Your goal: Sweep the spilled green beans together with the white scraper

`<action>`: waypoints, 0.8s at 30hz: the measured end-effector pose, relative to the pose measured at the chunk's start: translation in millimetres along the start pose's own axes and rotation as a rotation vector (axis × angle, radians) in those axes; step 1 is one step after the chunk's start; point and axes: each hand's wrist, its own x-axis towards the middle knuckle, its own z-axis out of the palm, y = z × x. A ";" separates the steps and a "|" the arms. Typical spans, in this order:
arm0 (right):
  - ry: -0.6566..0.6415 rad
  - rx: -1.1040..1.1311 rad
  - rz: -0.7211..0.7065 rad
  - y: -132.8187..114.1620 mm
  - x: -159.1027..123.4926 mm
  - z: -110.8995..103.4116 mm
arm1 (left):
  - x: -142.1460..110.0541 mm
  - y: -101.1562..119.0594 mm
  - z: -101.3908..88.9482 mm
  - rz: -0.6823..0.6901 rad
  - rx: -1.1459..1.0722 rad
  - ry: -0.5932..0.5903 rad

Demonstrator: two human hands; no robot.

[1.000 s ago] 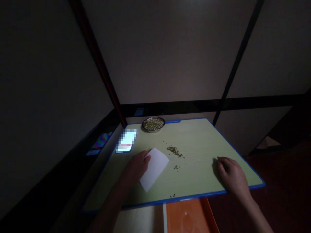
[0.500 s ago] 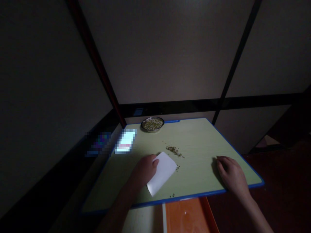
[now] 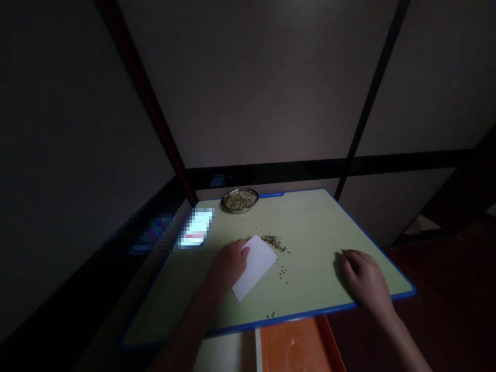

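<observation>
The left hand (image 3: pixel 229 262) pinches a white card (image 3: pixel 254 266) with its edge down beside a small heap of green beans (image 3: pixel 273 240); a few strays (image 3: pixel 284 270) lie loose, the steel dish (image 3: pixel 239 200) holds most, and the right hand (image 3: pixel 364 280) rests flat, empty, on the tabletop (image 3: pixel 321 227)

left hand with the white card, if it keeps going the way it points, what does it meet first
The left hand points its white card up and to the right; first in that line is likely the small pile of green beans at the card's far edge.
</observation>
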 end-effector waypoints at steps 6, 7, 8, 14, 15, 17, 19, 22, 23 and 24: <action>0.006 0.004 0.006 -2.2 0.1 0.0 | 1.2 19.5 8.5 0.105 -0.050 -0.038; 0.008 0.006 0.008 -2.0 0.0 0.1 | 1.1 22.1 9.2 0.123 -0.061 -0.045; 0.006 0.008 0.010 -1.7 -0.1 0.1 | 1.0 24.4 9.6 0.141 -0.075 -0.054; -0.003 0.013 0.019 -1.2 -0.9 -0.5 | 6.0 24.2 0.2 0.208 -0.181 -0.031; -0.003 0.012 0.022 -1.2 -0.8 -0.4 | 7.6 21.5 -2.4 0.212 -0.194 -0.018; -0.005 0.009 0.025 -0.9 -0.6 -0.1 | 10.0 15.7 -6.6 0.234 -0.202 -0.011; -0.008 0.006 0.026 -0.4 -0.4 0.2 | 10.3 11.5 -8.2 0.260 -0.185 -0.012; -0.008 0.004 0.024 0.1 -0.5 0.2 | 8.1 10.9 -6.0 0.287 -0.172 -0.018; -0.007 0.004 0.024 0.2 -0.6 0.2 | 7.2 11.7 -5.3 0.291 -0.177 -0.023; -0.006 0.005 0.025 0.3 -0.7 0.2 | 6.3 12.6 -5.1 0.290 -0.186 -0.028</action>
